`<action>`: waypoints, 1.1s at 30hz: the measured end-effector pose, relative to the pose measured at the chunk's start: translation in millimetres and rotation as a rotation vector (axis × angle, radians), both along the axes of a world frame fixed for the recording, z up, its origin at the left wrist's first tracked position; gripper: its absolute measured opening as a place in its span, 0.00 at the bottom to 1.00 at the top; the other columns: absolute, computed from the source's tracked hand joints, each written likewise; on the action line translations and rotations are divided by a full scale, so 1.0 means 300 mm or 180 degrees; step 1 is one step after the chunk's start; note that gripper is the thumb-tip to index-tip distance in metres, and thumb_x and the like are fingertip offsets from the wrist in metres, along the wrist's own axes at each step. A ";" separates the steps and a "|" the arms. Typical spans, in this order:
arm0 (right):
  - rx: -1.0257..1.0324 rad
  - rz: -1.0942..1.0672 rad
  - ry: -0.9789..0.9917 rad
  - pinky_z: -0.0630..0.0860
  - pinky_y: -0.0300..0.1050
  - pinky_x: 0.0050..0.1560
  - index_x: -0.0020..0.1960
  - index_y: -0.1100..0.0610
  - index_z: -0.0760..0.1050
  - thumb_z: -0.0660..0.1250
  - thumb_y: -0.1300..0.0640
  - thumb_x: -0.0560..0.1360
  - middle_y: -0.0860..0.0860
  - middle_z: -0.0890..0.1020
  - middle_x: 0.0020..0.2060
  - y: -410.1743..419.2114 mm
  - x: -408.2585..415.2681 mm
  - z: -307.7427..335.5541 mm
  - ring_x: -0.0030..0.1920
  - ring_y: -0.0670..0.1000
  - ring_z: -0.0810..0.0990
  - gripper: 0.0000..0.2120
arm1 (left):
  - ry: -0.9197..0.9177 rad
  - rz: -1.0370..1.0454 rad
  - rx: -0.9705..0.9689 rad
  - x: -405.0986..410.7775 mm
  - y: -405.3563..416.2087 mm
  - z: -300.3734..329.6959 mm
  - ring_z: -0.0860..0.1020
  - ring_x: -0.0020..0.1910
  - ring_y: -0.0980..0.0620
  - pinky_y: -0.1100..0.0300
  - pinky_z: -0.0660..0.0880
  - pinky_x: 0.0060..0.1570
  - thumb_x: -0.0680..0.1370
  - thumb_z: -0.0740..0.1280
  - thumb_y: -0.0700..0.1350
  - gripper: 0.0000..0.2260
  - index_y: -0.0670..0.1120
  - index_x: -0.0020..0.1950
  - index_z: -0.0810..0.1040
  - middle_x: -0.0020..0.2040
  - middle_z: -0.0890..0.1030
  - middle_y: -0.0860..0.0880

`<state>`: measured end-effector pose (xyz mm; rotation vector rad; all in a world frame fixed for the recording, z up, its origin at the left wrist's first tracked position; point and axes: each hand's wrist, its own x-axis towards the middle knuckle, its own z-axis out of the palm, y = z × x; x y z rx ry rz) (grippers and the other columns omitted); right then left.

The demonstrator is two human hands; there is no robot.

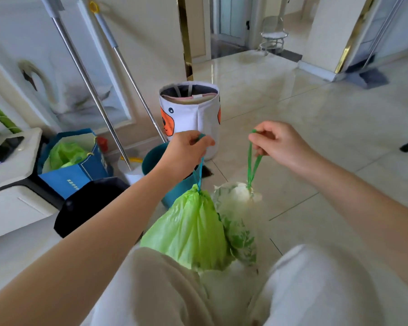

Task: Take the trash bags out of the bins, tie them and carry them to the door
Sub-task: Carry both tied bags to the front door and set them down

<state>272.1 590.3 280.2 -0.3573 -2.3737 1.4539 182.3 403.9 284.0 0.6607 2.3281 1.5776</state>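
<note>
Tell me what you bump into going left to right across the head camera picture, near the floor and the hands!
White cabinet → blue paper bag → left hand holding the lime green trash bag → right hand holding the clear trash bag → grey mop head.

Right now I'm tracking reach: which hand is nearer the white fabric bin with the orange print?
Left. The left hand sits just in front of the white fabric bin, overlapping its lower edge in the view, holding the green bag's drawstring. The right hand is off to the bin's right.
</note>
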 end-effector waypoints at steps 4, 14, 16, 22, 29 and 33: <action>0.0048 -0.0252 0.0125 0.75 0.52 0.41 0.35 0.54 0.72 0.65 0.61 0.75 0.53 0.73 0.28 0.117 -0.018 -0.012 0.31 0.52 0.74 0.10 | -0.0226 -0.0281 0.0320 -0.022 0.178 -0.018 0.65 0.26 0.55 0.67 0.65 0.28 0.79 0.62 0.42 0.11 0.38 0.48 0.81 0.29 0.70 0.49; -0.0434 -0.0623 -0.0283 0.65 0.32 0.27 0.36 0.64 0.74 0.67 0.65 0.73 0.49 0.74 0.24 0.501 -0.156 -0.114 0.24 0.45 0.68 0.07 | -0.0522 -0.0940 0.0529 -0.241 0.675 -0.148 0.68 0.25 0.55 0.66 0.67 0.27 0.80 0.59 0.39 0.11 0.41 0.43 0.80 0.28 0.72 0.48; -0.0356 -0.0760 -0.0405 0.66 0.32 0.28 0.34 0.58 0.75 0.67 0.63 0.72 0.46 0.75 0.22 0.581 -0.166 -0.084 0.23 0.43 0.69 0.09 | -0.0611 -0.1110 0.0371 -0.276 0.767 -0.144 0.69 0.24 0.55 0.66 0.67 0.27 0.80 0.60 0.39 0.11 0.42 0.42 0.79 0.27 0.72 0.49; 0.0195 -0.1076 -0.1383 0.78 0.49 0.39 0.37 0.57 0.78 0.66 0.59 0.71 0.52 0.81 0.29 0.782 -0.161 0.078 0.30 0.49 0.79 0.05 | -0.0602 -0.1207 -0.0332 -0.321 0.979 0.011 0.75 0.25 0.59 0.63 0.73 0.35 0.77 0.62 0.39 0.10 0.44 0.40 0.81 0.27 0.79 0.50; 0.0669 -0.1105 -0.1812 0.75 0.44 0.40 0.44 0.57 0.77 0.64 0.56 0.75 0.49 0.78 0.35 0.846 -0.065 0.453 0.36 0.50 0.78 0.05 | -0.0316 -0.1707 -0.0891 -0.250 1.094 0.401 0.80 0.34 0.52 0.54 0.78 0.46 0.76 0.66 0.43 0.07 0.44 0.40 0.82 0.30 0.81 0.50; 0.0517 -0.1253 -0.1806 0.68 0.38 0.33 0.42 0.55 0.75 0.62 0.57 0.76 0.44 0.74 0.33 0.870 0.006 0.715 0.33 0.44 0.73 0.05 | 0.0265 -0.1791 -0.1145 -0.193 1.141 0.669 0.72 0.32 0.56 0.71 0.65 0.34 0.76 0.66 0.44 0.08 0.45 0.38 0.79 0.29 0.74 0.55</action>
